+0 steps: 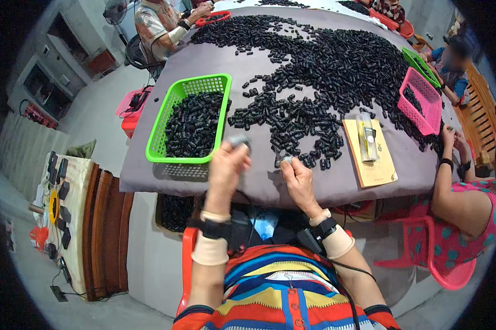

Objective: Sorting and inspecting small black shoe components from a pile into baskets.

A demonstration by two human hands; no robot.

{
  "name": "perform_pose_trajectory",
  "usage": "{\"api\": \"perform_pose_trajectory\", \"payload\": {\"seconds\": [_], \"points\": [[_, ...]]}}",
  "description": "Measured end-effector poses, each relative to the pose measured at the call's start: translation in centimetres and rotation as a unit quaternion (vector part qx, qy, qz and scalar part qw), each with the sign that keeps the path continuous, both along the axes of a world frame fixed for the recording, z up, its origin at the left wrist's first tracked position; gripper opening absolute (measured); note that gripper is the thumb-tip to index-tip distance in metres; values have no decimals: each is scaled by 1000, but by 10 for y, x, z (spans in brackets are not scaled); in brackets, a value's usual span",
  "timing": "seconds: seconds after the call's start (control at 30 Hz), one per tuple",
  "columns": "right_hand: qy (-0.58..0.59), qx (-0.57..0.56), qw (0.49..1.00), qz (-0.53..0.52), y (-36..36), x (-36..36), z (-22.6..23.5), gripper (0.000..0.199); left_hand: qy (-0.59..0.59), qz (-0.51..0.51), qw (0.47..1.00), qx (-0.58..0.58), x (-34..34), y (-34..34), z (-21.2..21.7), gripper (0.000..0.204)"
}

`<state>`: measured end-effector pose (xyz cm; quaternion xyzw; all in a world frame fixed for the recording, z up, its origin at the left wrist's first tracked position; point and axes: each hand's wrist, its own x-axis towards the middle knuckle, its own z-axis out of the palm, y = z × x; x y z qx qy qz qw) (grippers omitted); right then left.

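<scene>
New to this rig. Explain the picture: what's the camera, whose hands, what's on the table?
No robot here. It's one fisheye view from a camera worn on a person's head, looking down, so straight edges bend. The bare left hand and right hand are the wearer's. Small greyish patches show at the fingertips of both; what they hold is too blurred or small to tell. On the grey cloth lie many black pieces, green and pink baskets, and a yellow book with a clear case on it.
</scene>
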<state>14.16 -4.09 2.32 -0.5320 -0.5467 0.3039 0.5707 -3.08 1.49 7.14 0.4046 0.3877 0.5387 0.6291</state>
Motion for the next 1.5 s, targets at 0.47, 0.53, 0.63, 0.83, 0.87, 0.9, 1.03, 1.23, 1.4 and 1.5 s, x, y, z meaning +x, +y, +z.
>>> {"api": "perform_pose_trajectory", "payload": {"seconds": [0.47, 0.53, 0.63, 0.83, 0.87, 0.9, 1.03, 1.23, 1.4, 1.5], "points": [[62, -40, 997, 5, 5, 3, 0, 28, 393, 19, 901, 182, 43, 7, -45, 17], [77, -50, 996, 3, 5, 3, -3, 28, 506, 26, 836, 209, 56, -2, -39, 15], [100, -22, 995, 8, 6, 2, -5, 28, 547, 49, 800, 240, 63, -6, -44, 12], [59, -2, 998, -8, 8, 3, -6, 29, 532, 2, 815, 231, 56, -5, -48, 12], [57, -15, 998, -5, 8, 5, -7, 29, 533, -16, 809, 248, 54, -6, -47, 13], [56, -29, 998, -1, 7, 5, -7, 29, 534, -16, 808, 248, 52, -7, -48, 13], [40, -18, 999, 1, 8, 3, -6, 30, 307, -34, 946, 99, 44, -8, -52, 13], [31, -11, 999, -7, 8, 1, -5, 29, 2, -48, 998, -42, 36, -12, -47, 25], [-44, -24, 999, 22, 4, 1, -1, 24, -153, -83, 980, -97, 24, -8, -58, 25], [-91, 9, 994, 66, 2, 0, 4, 22, -182, -87, 973, -113, 23, -10, -60, 24]]}}
